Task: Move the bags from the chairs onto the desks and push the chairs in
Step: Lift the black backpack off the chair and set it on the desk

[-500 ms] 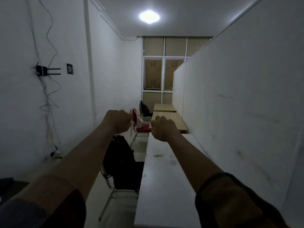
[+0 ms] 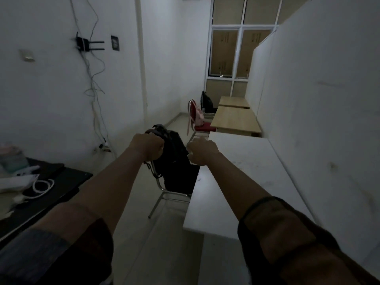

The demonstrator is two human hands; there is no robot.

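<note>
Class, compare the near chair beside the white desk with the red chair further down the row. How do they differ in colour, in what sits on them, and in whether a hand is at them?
The near chair is dark; the red chair has a red seat and back. The near chair carries a black bag; the red chair carries a pink bag. The left hand grips the black bag's top; no hand is at the red chair. Both stand pulled out from their desks.

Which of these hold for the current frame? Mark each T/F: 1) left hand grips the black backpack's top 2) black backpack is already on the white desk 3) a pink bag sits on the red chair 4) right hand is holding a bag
1) True: the left hand is closed on the top of the black backpack.
2) False: it is still on its chair, beside the white desk.
3) True: the pink bag sits on the red chair.
4) False: the right hand holds nothing.
</note>
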